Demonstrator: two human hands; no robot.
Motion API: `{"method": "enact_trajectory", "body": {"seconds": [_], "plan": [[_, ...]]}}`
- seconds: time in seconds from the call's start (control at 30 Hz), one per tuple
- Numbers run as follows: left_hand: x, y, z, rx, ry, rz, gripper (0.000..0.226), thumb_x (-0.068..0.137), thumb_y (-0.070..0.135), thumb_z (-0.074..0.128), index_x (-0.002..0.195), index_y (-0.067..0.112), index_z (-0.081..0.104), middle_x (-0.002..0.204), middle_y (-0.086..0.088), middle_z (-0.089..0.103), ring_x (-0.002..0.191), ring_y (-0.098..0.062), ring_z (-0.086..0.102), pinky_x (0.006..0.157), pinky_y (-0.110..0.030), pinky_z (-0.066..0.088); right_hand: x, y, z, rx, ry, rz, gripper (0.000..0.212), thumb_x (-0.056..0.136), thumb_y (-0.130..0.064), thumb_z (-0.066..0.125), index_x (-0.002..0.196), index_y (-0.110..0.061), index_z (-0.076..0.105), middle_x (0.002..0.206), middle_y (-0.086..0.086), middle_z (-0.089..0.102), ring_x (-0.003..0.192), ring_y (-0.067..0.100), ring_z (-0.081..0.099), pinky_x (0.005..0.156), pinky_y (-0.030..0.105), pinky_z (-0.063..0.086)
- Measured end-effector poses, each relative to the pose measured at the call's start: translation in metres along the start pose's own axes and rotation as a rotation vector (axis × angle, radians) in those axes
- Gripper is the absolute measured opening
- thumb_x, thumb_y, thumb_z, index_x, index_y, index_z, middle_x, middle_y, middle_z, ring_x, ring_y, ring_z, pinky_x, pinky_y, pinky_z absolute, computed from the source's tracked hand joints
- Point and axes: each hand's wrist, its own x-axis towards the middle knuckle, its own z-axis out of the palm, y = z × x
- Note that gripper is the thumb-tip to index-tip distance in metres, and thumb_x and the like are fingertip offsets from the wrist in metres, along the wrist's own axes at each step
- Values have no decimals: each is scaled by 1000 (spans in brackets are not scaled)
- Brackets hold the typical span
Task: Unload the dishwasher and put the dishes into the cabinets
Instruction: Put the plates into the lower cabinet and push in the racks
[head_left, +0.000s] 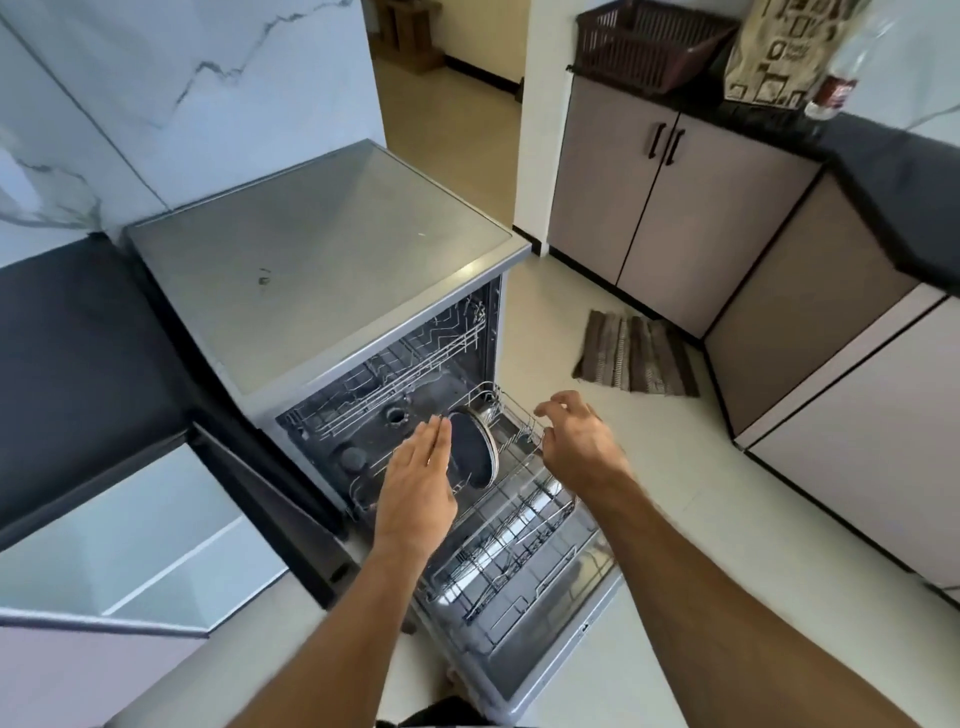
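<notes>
Hands: L hand flat, R hand loosely spread, both empty.

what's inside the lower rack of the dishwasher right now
The lower rack holds a dark round pan standing on edge at its back, with something metal behind it, mostly hidden. The nearer tines look bare. The left hand covers the rack's left edge.

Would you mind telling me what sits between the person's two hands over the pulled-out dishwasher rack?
In the head view, a dark round pan stands on edge in the rack, between the left hand and right hand.
</notes>
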Motion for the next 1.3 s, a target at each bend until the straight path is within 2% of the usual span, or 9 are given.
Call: {"method": "enact_trajectory", "body": {"seconds": [0.17, 0.6, 0.7, 0.8, 0.87, 0.93, 1.1, 1.23, 1.3], "plan": [[32, -7, 16, 4, 8, 46, 78, 98, 20, 48, 149, 20, -11, 164, -2, 6, 150, -14, 2, 122, -30, 0, 36, 11, 12, 19, -7, -10, 31, 100, -18, 50, 130, -18, 56, 135, 5, 44, 104, 18, 59, 86, 28, 57], [108, -8, 139, -29, -163, -85, 72, 98, 22, 49, 155, 21, 4, 162, 2, 14, 149, -14, 13, 122, -38, 18, 137, 93, 132, 185, -253, 105, 32, 97, -16, 46, 127, -18, 57, 128, 7, 50, 112, 27, 54, 93, 42, 48], [128, -8, 183, -50, -191, -128, 73, 97, 23, 51, 154, 24, 5, 162, 4, 13, 148, -14, 16, 122, -38, 20, 159, 116, 174, 233, -299, 145, 30, 101, -20, 44, 129, -19, 55, 136, 3, 44, 98, 15, 59, 80, 27, 54], [149, -12, 227, -94, -214, -182, 68, 99, 24, 47, 155, 24, 7, 162, 6, 10, 149, -10, 10, 122, -37, 18, 176, 136, 216, 322, -300, 238, 28, 101, -18, 46, 126, -25, 58, 131, -6, 47, 88, 4, 56, 64, 5, 43], [161, -18, 259, -116, -233, -216, 67, 100, 26, 45, 155, 22, 8, 162, 4, 10, 148, -9, 7, 123, -37, 16, 183, 149, 248, 425, -286, 356, 28, 100, -14, 48, 123, -24, 61, 119, -6, 58, 76, 0, 55, 49, 1, 38], [170, -23, 285, -124, -253, -259, 71, 99, 27, 46, 156, 26, 4, 163, 4, 10, 149, -11, 6, 123, -36, 13, 186, 160, 278, 518, -287, 479, 28, 99, -13, 50, 122, -20, 63, 109, -1, 65, 66, -3, 55, 43, 2, 36], [198, -30, 334, -142, -250, -262, 67, 98, 22, 50, 155, 24, 15, 161, 1, 21, 149, -15, 15, 123, -35, 15, 206, 177, 344, 588, -354, 606, 23, 99, -20, 53, 117, -22, 67, 106, -8, 65, 74, -2, 57, 51, 5, 37], [220, -42, 366, -301, -214, -373, 60, 99, 24, 46, 153, 25, 21, 157, -2, 30, 145, -19, 26, 120, -39, 24, 230, 190, 394, 705, -389, 824, 12, 92, -21, 63, 88, -17, 73, 83, -3, 71, 71, 12, 68, 65, 26, 58], [227, -45, 382, -388, -174, -461, 66, 97, 31, 52, 153, 25, 19, 154, -4, 35, 138, -23, 39, 108, -34, 34, 239, 193, 412, 895, -430, 993, 16, 91, -22, 64, 81, -10, 65, 74, 3, 67, 67, 17, 68, 71, 35, 62]]}}
